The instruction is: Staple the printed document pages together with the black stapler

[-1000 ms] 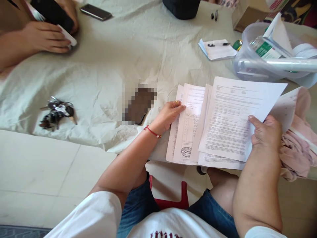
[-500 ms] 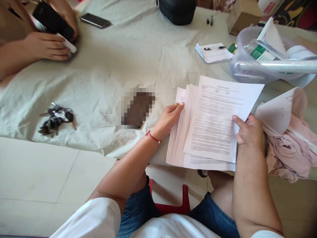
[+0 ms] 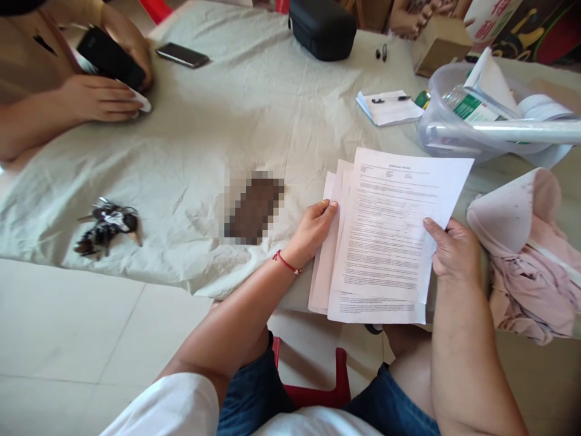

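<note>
Printed sheets of paper (image 3: 385,236) fan out in a small stack over the table's near edge. My left hand (image 3: 318,224), a red string bracelet at its wrist, pinches the left edges of the stack. Thumb on top, my right hand (image 3: 454,245) grips the right side of the uppermost sheet; its other fingers are partly hidden behind the paper. Left of my left hand lies a dark, pixelated rectangular object (image 3: 254,209). A crumpled pink cloth garment (image 3: 531,266) lies just right of my right hand.
Keys (image 3: 109,224) lie at the table's left. Across the cloth-covered table (image 3: 254,133), another person's hands (image 3: 100,97) hold a black object. A phone (image 3: 182,54), a black case (image 3: 323,29), a notepad (image 3: 390,109), a cardboard box (image 3: 440,45) and a filled plastic basin (image 3: 445,136) stand farther back.
The upper sheets have shifted left over the ones beneath, so the stack is less spread. My right hand has moved slightly left with the top sheet. The view has tilted a little.
</note>
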The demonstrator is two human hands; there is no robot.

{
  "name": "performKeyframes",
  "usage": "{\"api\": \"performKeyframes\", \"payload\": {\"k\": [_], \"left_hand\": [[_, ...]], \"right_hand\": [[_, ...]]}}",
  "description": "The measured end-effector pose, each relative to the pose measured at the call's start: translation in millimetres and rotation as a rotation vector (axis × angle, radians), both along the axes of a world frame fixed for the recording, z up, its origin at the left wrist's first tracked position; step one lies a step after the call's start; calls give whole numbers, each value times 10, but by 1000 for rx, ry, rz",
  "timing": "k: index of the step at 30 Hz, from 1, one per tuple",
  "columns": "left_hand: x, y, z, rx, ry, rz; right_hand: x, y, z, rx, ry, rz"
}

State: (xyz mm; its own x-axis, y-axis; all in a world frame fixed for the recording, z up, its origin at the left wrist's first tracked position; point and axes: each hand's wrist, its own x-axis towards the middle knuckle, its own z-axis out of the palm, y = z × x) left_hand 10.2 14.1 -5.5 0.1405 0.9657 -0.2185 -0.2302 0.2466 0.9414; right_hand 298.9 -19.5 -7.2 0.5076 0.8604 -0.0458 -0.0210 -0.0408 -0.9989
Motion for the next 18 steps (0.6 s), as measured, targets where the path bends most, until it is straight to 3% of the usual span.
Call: {"api": "performKeyframes", "payload": {"k": [8, 18], "left_hand": [[10, -38, 62, 21, -67, -48], [-11, -15, 22, -62, -131, -77]], "right_hand": [[-58, 19, -59, 63, 8, -25], [15, 15, -103, 83, -62, -11]]}}
